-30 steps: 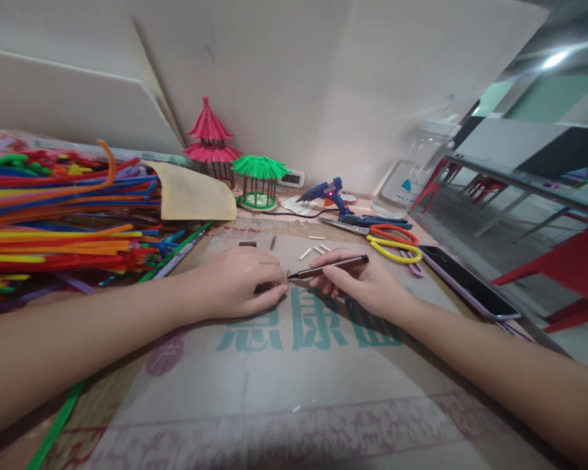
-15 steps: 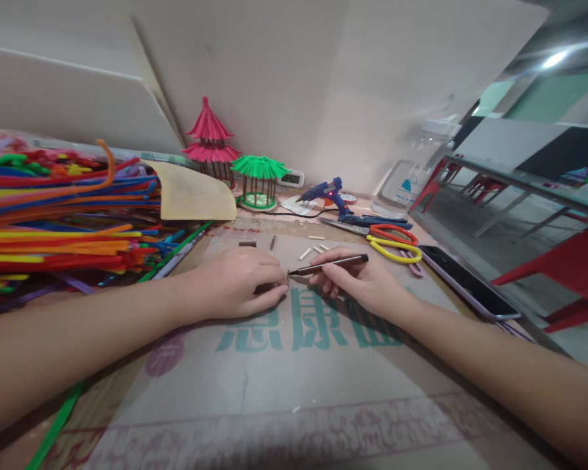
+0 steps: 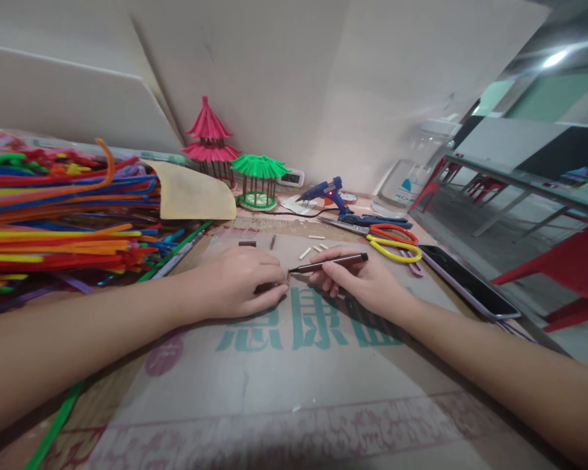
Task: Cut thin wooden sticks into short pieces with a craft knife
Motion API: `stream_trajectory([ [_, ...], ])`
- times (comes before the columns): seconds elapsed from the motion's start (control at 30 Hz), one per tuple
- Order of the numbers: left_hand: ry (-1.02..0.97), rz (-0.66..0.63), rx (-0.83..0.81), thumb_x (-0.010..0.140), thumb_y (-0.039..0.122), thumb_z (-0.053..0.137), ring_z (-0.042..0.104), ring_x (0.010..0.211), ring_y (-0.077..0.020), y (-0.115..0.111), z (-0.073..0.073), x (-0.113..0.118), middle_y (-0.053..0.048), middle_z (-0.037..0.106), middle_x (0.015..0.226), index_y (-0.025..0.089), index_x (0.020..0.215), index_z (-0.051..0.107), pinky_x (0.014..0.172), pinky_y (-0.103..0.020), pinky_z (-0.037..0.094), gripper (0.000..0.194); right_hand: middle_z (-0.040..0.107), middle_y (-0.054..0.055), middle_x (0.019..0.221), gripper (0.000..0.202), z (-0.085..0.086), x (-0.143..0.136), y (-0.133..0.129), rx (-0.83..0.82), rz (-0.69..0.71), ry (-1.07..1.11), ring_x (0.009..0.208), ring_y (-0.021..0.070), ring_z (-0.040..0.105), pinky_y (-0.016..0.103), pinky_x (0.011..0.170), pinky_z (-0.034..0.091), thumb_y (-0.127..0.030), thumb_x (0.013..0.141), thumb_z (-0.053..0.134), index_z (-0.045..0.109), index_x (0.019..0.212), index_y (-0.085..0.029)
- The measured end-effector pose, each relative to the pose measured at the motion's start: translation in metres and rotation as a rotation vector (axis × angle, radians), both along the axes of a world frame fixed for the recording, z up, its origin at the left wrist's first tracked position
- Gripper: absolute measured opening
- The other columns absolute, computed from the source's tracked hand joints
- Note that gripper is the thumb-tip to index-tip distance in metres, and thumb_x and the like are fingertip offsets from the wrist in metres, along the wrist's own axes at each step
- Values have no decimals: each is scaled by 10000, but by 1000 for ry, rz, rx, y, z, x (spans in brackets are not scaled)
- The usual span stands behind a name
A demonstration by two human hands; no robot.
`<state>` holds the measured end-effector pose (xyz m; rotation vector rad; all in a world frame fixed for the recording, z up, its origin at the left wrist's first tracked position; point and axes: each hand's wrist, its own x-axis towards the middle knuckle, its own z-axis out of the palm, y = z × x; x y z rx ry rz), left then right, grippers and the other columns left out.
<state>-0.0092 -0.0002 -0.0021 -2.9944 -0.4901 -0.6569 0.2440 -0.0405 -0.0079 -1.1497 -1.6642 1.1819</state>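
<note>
My right hand (image 3: 347,277) grips a dark marker (image 3: 340,262), its tip pointing left and touching or nearly touching a tiny piece at the fingertips of my left hand (image 3: 249,281). The fingers of my left hand are pinched together on that small piece, which is mostly hidden. Both hands rest over a printed sheet (image 3: 274,385). Just beyond them lie several short white sticks (image 3: 304,253) and two short dark brown pieces, one lying sideways (image 3: 247,243) and one pointing away (image 3: 273,242).
Bundles of coloured pipe cleaners (image 3: 53,251) fill the left. Behind stand a pink pagoda (image 3: 210,140), a green-roofed model (image 3: 258,168) and a blue glue gun (image 3: 326,190). Scissors (image 3: 394,245), a phone (image 3: 470,281) and a plastic container (image 3: 406,176) are on the right.
The marker tip has shifted very slightly at my left fingertips. Otherwise both hands hold the same places.
</note>
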Motion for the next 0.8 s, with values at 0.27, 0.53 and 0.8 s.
stream_trajectory([
  [0.27,5,8,-10,998,290,508,602,674,-165,0,0,0,-23,674,731,186,793,670,652,-292,415,282,771,63,847,315,1,0,0,-19,-23,-10,599,129,658,259,558,560,-438,923,657,696,1086,-171],
  [0.53,-2,2,-28,998,295,501,617,685,-173,1,-1,0,-26,695,750,188,836,708,651,-299,427,284,767,44,783,254,0,1,0,6,30,1,612,151,680,293,595,580,-429,897,688,709,1008,-201],
  [0.8,-4,20,-69,997,298,511,611,678,-159,1,0,0,-25,692,741,185,783,667,654,-273,417,287,765,45,812,269,0,0,0,-14,3,10,598,133,657,277,581,569,-417,910,672,696,1046,-186],
])
